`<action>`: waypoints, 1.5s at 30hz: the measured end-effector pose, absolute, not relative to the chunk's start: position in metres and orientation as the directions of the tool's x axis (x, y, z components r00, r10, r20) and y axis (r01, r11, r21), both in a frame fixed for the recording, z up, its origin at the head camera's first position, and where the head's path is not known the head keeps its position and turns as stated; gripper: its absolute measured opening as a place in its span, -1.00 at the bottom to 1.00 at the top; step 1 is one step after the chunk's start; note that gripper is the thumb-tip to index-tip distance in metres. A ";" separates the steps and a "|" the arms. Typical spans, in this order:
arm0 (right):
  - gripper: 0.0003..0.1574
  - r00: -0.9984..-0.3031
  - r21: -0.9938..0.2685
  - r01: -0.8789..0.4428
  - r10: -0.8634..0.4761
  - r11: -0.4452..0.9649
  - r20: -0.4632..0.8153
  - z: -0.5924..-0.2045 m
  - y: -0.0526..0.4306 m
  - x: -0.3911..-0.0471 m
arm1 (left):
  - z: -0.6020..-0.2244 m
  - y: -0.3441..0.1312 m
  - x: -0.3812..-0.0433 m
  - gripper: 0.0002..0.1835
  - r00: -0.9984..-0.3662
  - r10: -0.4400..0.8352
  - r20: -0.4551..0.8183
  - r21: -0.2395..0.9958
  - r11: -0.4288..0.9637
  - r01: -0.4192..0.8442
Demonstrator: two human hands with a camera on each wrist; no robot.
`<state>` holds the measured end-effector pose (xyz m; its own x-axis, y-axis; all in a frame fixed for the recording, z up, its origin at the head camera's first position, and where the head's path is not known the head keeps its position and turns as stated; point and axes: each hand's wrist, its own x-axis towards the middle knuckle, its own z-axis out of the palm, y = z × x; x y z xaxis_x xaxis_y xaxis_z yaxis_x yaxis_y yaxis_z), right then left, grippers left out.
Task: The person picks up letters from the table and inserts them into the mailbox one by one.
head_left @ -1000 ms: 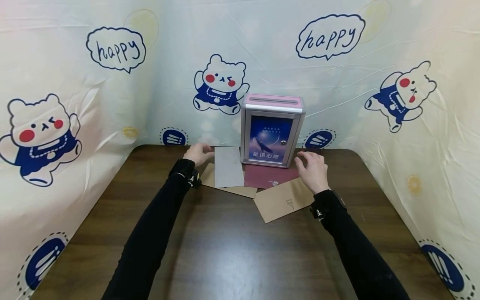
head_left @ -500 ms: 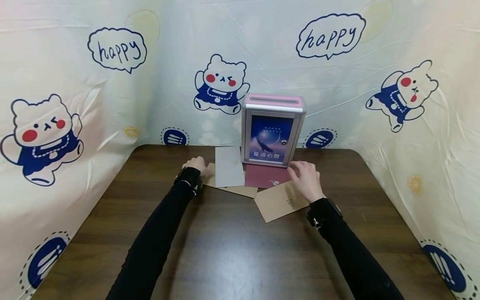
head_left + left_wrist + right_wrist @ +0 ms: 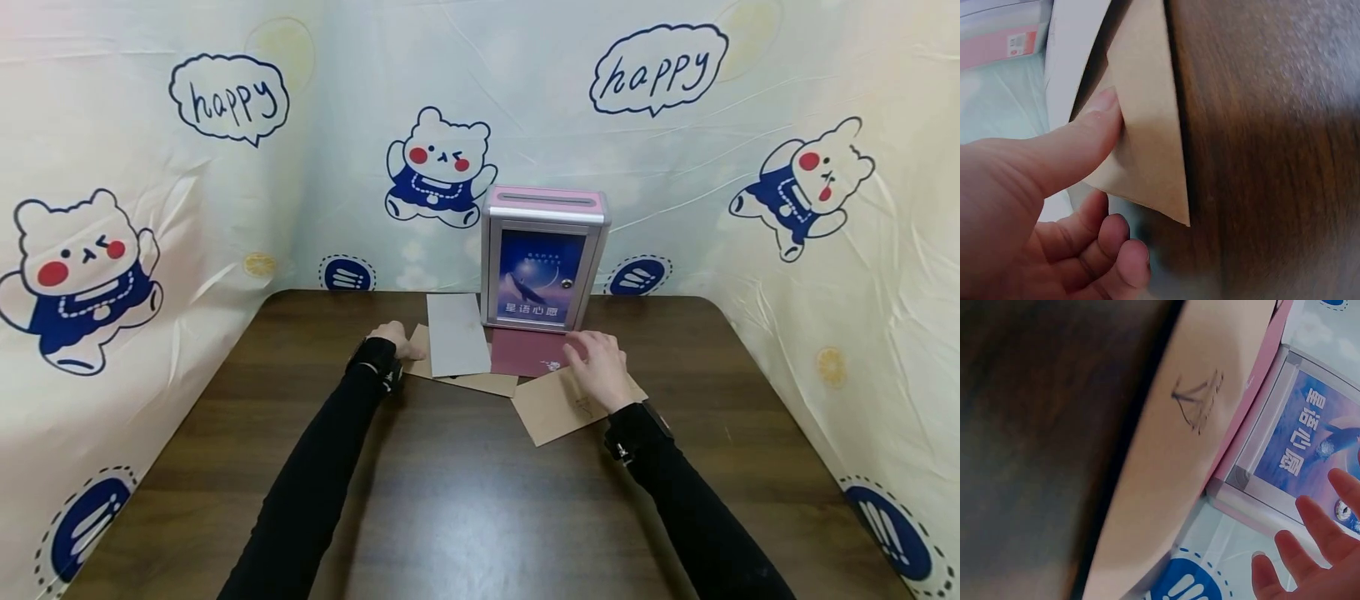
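Note:
At the left end of a fan of envelopes, my left hand [image 3: 390, 335] pinches the corner of a brown kraft envelope [image 3: 1150, 131]. Its thumb lies on top and the other fingers curl at the edge below. A pale grey envelope [image 3: 457, 335] partly covers that kraft one. My right hand [image 3: 600, 368] hovers over a second kraft envelope [image 3: 546, 410], which bears a small dark drawing, with fingers spread and holding nothing. Between the two sides lies a maroon envelope [image 3: 521, 353], its far edge against the foot of a silver-framed box [image 3: 543, 275].
The box stands upright at the back of the brown wooden table [image 3: 450, 500], with a slot in its pink top and a lock on its blue picture door. Behind it hangs a pale curtain [image 3: 345, 167] printed with bears.
My left hand has come down from beside the grey envelope onto the kraft envelope's corner. My right hand has moved left and nearer, from beside the box to over the right kraft envelope.

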<state>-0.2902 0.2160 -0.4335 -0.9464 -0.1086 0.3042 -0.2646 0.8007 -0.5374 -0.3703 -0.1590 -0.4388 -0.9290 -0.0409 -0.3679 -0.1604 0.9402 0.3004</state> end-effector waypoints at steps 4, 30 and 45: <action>-0.60 -0.947 -0.545 -0.269 -0.114 0.794 0.301 -0.436 0.215 -0.289 | -0.435 -0.166 -0.368 -0.26 -0.919 -0.006 -0.395 0.365 0.917 -0.163; -0.59 -0.911 -0.552 -0.391 -0.222 0.737 0.348 -0.430 0.197 -0.283 | -0.379 -0.230 -0.333 -0.58 -0.949 0.194 -0.249 0.704 0.709 -0.040; -0.56 -0.900 -0.566 -0.431 -0.291 0.703 0.324 -0.427 0.180 -0.282 | -0.310 -0.201 -0.291 -0.69 -0.981 0.175 0.079 0.565 0.803 0.189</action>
<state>-0.2819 0.1800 -0.4268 -0.9000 -0.2913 0.3243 -0.4313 0.7027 -0.5658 -0.2909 -0.2008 -0.3098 -0.9814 0.1749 0.0795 0.1889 0.8031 0.5651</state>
